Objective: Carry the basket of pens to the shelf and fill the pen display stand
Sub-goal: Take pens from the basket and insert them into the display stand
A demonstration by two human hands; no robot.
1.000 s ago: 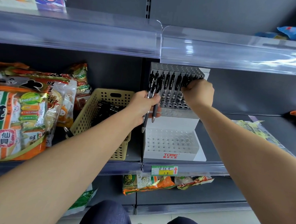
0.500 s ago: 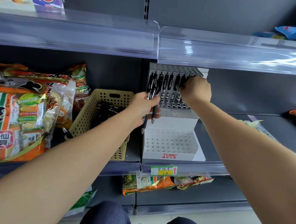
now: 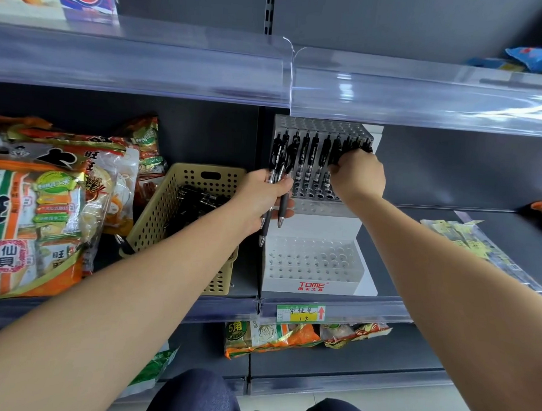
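Head view: left grip (image 3: 260, 198) clutches spare black retractable pens (image 3: 282, 213); right grip (image 3: 359, 178) apparently pinches one at the white perforated display stand (image 3: 337, 287). Loosely held, the bundle may slip.

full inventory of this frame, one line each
pen display stand: 1, white, two-tier, middle shelf
pens in stand: one row, black, upper tier; count unclear
pens in hand: at least two, black
basket: 1, beige, left of the stand
pens in basket: several, black
snack bags: several, orange and white, shelf left
lower snack bags: a few, orange, shelf below
price tag: 1, green-yellow, shelf edge below stand
flat packets: some, yellowish, shelf right
blue packet: 1, top shelf right
left hand: grips pens in hand
right hand: curled on a pen at the row's right end
knees: 2, dark blue, bottom
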